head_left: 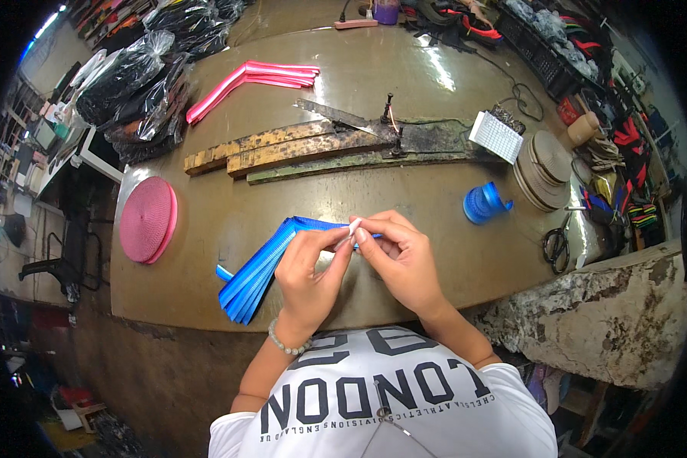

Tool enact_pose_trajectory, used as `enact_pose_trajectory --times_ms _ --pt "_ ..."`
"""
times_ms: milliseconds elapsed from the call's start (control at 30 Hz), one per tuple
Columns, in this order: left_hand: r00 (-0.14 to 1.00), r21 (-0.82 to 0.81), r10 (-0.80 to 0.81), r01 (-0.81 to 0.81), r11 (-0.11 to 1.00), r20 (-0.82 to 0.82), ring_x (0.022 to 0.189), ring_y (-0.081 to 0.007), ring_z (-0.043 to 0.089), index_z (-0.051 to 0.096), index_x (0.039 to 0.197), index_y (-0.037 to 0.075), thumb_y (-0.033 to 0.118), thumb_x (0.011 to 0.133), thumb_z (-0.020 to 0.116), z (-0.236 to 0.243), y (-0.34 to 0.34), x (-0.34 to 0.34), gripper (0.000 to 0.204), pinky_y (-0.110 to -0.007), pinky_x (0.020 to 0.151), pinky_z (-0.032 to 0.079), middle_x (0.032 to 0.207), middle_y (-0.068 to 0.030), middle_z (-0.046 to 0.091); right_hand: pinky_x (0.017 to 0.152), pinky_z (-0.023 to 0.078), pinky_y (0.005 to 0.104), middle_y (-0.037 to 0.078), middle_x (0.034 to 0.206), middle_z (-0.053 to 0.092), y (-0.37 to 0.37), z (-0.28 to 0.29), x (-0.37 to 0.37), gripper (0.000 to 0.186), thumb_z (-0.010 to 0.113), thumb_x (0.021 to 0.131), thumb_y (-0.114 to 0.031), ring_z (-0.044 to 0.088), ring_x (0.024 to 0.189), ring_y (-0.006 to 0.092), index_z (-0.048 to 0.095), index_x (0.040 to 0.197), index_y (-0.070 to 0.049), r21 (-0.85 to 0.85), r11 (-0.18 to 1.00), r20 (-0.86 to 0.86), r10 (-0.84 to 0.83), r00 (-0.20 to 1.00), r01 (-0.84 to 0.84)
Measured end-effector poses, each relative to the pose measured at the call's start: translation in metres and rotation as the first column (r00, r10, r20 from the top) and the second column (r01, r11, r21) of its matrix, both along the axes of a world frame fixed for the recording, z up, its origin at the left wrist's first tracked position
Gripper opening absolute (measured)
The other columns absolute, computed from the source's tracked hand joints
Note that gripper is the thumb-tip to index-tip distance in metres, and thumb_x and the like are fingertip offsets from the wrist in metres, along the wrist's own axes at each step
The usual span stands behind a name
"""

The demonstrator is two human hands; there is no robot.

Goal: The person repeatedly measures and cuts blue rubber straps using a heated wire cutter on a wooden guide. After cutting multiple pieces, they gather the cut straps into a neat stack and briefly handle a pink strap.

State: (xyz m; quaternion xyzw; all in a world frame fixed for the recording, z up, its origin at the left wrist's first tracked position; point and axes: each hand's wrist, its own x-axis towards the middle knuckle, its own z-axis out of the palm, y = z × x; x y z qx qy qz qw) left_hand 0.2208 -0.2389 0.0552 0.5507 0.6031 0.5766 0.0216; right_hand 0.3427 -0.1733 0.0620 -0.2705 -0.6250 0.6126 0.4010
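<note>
My left hand (311,271), with a beaded bracelet at its wrist, and my right hand (401,259) meet above the near part of the table. Between their fingertips is a small whitish strip (353,227), pinched by both; its exact kind is too small to make out. Under and beside the hands lies a folded bundle of blue webbing straps (259,267), bent near its top, its cut ends fanned toward the table's front edge. Part of that bundle is hidden behind my fingers.
A pink webbing roll (146,221) lies at left, pink folded straps (244,80) farther back. A wooden cutting jig with a blade (305,149) spans the middle. At right are a blue roll (485,204), beige rolls (538,172), a paper pad (496,137) and black scissors (556,246).
</note>
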Motion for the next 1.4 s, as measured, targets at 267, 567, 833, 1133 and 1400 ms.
enact_pose_trajectory --times_ms 267,567,833,1133,1400 --pt "0.994 -0.014 0.02 -0.022 1.0 -0.111 0.067 -0.0198 0.061 0.066 0.094 0.002 -0.004 0.07 0.072 -0.005 0.002 0.0 0.026 -0.029 0.06 0.048 0.081 -0.0087 0.063 0.071 0.046 0.0214 0.008 0.092 0.058 0.004 -0.003 0.0 0.018 0.06 0.086 -0.004 0.057 0.082 0.0106 0.065 0.101 0.004 0.078 0.997 0.094 -0.036 0.995 0.029" --pt "0.982 -0.006 0.018 -0.019 1.0 -0.188 0.072 -0.0224 0.063 0.065 0.096 0.002 -0.003 0.072 0.07 -0.004 0.003 0.003 0.025 -0.03 0.063 0.049 0.086 -0.0103 0.066 0.065 0.043 0.021 0.005 0.081 0.054 0.004 -0.008 -0.001 0.01 0.068 0.077 -0.004 0.053 0.072 0.0092 0.066 0.085 0.001 0.308 0.938 0.178 -0.22 0.959 0.158" --pt "0.931 -0.245 -0.105 0.199 0.949 0.348 0.081 -0.0152 0.064 0.063 0.104 -0.002 0.004 0.084 0.065 -0.005 -0.005 0.0 0.022 -0.026 0.073 0.051 0.092 -0.0103 0.067 0.06 0.043 0.0203 0.004 0.085 0.053 0.014 -0.01 0.004 0.008 0.067 0.08 -0.003 0.052 0.071 0.0063 0.062 0.079 0.003 -0.014 1.0 0.126 -0.008 0.992 0.009" --pt "0.605 -0.144 -0.199 0.47 0.871 0.771 0.076 -0.0061 0.05 0.051 0.11 -0.001 0.018 0.096 0.05 -0.007 -0.007 0.004 0.023 -0.021 0.07 0.043 0.089 -0.0031 0.057 0.06 0.047 0.0189 0.004 0.09 0.049 0.011 -0.008 0.004 0.009 0.065 0.081 -0.001 0.052 0.073 0.0052 0.059 0.083 0.006 -0.187 0.974 0.06 0.145 0.988 -0.131" --pt "0.555 -0.106 -0.205 0.476 0.873 0.806 0.068 -0.0038 0.045 0.05 0.096 0.005 0.029 0.099 0.043 -0.016 0.002 -0.003 0.026 -0.019 0.06 0.038 0.082 -0.0008 0.053 0.058 0.055 0.0249 0.01 0.083 0.054 0.004 -0.008 0.001 0.009 0.066 0.073 -0.001 0.061 0.068 0.0143 0.059 0.077 0.004 0.095 0.995 0.084 -0.049 0.995 0.041"
